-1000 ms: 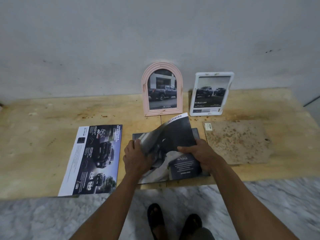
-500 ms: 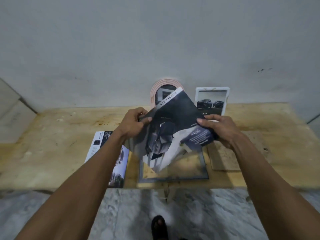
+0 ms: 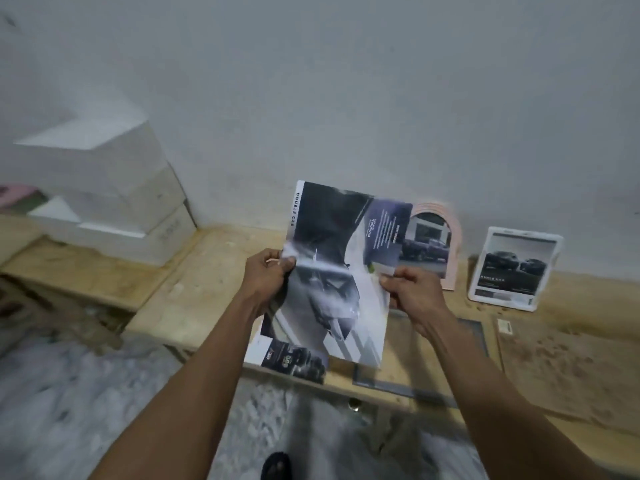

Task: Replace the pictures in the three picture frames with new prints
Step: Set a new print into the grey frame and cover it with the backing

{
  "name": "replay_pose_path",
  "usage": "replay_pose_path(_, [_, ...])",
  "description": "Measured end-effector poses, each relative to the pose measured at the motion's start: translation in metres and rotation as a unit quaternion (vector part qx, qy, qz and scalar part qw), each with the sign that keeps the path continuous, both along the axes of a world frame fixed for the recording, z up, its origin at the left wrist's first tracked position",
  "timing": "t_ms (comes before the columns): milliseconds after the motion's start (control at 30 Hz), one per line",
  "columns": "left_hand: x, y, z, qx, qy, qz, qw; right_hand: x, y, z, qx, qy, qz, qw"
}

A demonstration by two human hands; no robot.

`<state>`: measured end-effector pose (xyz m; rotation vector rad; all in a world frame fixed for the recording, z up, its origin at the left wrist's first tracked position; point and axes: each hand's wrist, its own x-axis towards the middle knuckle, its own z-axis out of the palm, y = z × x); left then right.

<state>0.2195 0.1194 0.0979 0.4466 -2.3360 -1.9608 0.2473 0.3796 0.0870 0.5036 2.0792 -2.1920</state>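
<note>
My left hand (image 3: 268,277) and right hand (image 3: 410,294) each pinch a side edge of the creased print (image 3: 334,271), held upright above the tabletop (image 3: 194,289). Pulling unevenly could tear or crease it further. White boxes (image 3: 114,188) sit far left; the spare print (image 3: 294,358), empty frame (image 3: 478,334), arched frame (image 3: 450,244) and white frame (image 3: 516,271) crowd rightward.

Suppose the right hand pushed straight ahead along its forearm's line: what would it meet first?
Probably the pink arched frame, standing just beyond the right hand against the wall; depth is unclear.
</note>
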Motion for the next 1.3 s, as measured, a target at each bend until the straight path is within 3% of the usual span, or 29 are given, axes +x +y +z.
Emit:
replay_pose_path(167, [-0.011, -0.092, -0.02, -0.047, -0.092, -0.022, 0.994, -0.03, -0.084, -0.019, 0.081, -0.037, -0.043, 0.995])
replay_pose_path(400, [-0.063, -0.227, -0.058, -0.154, -0.145, -0.01, 0.977, -0.076, -0.225, -0.062, 0.137, -0.088, -0.038, 0.986])
replay_pose_path(600, [-0.091, -0.3, -0.103, -0.236, -0.188, -0.073, 0.95, -0.099, -0.305, -0.102, 0.188, -0.137, -0.039, 0.972])
replay_pose_path(967, [-0.124, -0.334, -0.186, -0.301, -0.214, -0.127, 0.92, -0.143, -0.357, -0.177, 0.257, -0.2, -0.041, 0.945])
replay_pose_path(1300, [-0.141, -0.33, -0.216, -0.415, -0.247, -0.147, 0.863, -0.155, -0.37, -0.204, 0.306, -0.25, -0.053, 0.917])
